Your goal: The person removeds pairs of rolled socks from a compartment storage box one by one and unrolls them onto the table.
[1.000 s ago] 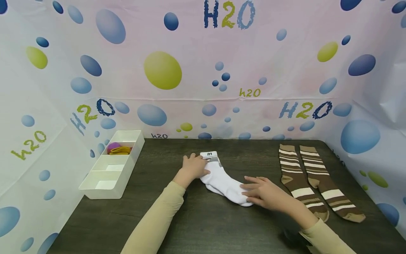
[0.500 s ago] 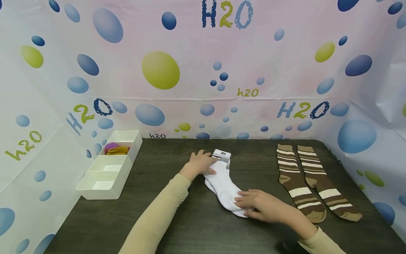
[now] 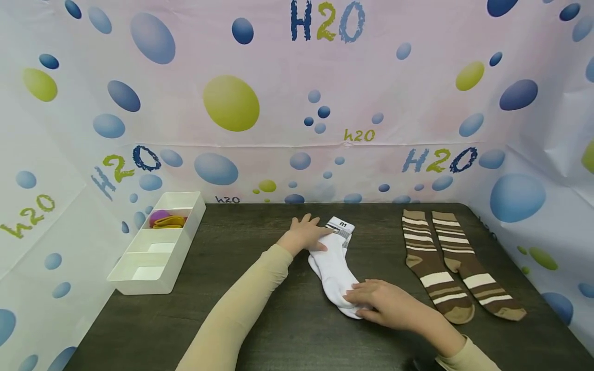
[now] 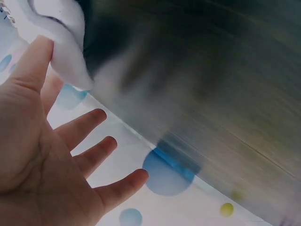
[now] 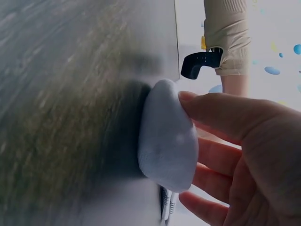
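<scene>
A pair of white socks [image 3: 335, 275], laid together with grey stripes and a small dark mark at the cuff, lies in the middle of the dark table. My left hand [image 3: 306, 236] rests at the left edge near the cuff, fingers spread; in the left wrist view its thumb [image 4: 34, 63] touches the white fabric [image 4: 70, 56]. At the toe end is my right hand [image 3: 387, 304], its fingers lightly extended over the fabric. The right wrist view shows the rounded sock toe [image 5: 167, 141] beside the thumb and fingers of that hand [image 5: 254, 146].
Two brown striped socks [image 3: 436, 278] lie side by side on the right of the table [image 3: 260, 340]. On the left stands a white divided box [image 3: 185, 257]; purple and mustard folded fabric [image 3: 169, 221] sits in one compartment. A patterned sheet hangs behind.
The white socks have turned, their cuff swinging to the right and the toe coming nearer. My left hand moved right with the cuff; my right hand shifted slightly toward me.
</scene>
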`<state>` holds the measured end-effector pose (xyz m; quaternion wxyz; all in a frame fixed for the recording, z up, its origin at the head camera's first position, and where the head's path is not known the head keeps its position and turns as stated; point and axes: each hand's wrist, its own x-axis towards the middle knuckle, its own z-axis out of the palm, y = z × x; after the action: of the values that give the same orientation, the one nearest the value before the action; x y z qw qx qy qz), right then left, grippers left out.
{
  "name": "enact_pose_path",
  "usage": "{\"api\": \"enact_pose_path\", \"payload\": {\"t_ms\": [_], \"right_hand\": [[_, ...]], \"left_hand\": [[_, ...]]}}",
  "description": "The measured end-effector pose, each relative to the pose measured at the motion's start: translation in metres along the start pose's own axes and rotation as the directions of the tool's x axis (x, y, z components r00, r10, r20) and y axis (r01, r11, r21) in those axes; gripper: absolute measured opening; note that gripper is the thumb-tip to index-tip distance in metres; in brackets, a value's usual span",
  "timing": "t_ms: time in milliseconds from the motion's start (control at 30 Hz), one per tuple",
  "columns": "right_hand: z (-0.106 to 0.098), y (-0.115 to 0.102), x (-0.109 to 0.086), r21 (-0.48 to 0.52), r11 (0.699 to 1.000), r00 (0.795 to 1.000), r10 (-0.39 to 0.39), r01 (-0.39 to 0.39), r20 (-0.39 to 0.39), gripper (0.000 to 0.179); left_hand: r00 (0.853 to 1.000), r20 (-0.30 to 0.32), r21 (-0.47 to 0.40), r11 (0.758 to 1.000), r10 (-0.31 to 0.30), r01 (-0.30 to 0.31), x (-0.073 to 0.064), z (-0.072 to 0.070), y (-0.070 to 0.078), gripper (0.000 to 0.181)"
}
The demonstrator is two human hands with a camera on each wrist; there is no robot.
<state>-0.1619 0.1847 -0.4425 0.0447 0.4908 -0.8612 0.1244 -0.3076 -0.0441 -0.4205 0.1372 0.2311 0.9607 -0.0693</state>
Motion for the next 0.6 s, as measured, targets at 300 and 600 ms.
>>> {"api": "enact_pose_path", "payload": {"t_ms": [300,600], "right_hand": [[-0.003,0.005,-0.015,-0.059,0.996,0.998,0.063,-0.064,-0.027,0.029],[-0.009,0.016,-0.038,-0.049,0.987,0.988,0.149,-0.151,-0.031,0.028]], "left_hand": [[1.0,0.004,0.071,0.997,0.008,-0.008,0.017,-0.008,0.023,0.064],[1.0,-0.009,0.104,0.994,0.021,-0.02,0.032,-0.017,0.053,0.064]]}}
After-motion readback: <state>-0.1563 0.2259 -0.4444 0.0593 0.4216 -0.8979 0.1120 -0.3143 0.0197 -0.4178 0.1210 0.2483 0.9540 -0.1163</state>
